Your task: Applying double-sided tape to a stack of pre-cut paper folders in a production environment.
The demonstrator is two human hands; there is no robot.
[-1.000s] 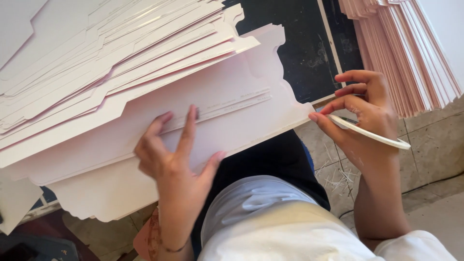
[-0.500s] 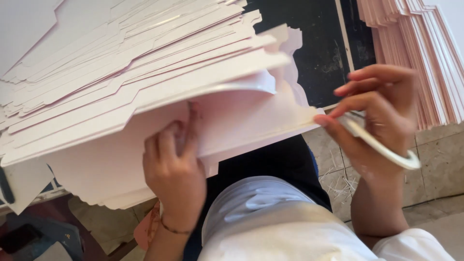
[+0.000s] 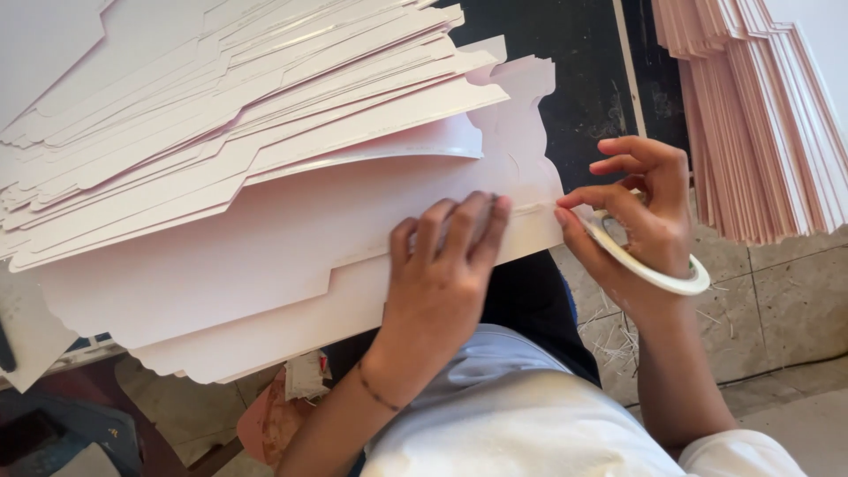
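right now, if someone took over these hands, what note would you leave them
Left hand: flat, fingers pressing the top pink card sheet along its fold line.
Right hand: white tape roll looped around it, fingertips pinching at the sheet's right edge where the strip meets it.
The sheet lies on the fanned stack of cut sheets; a second stack stands to the right.
Done: a strip seems laid along the fold as far as the left fingers.
Left: cannot tell how much more.

floor [image 3: 786,309]: we are seeing grey stone tiles with dark joints, pale shreds lying on them | back: a black panel [image 3: 574,79] is standing behind | right: a pink sheet stack [image 3: 760,115] is leaning | light: soft daylight is falling evenly
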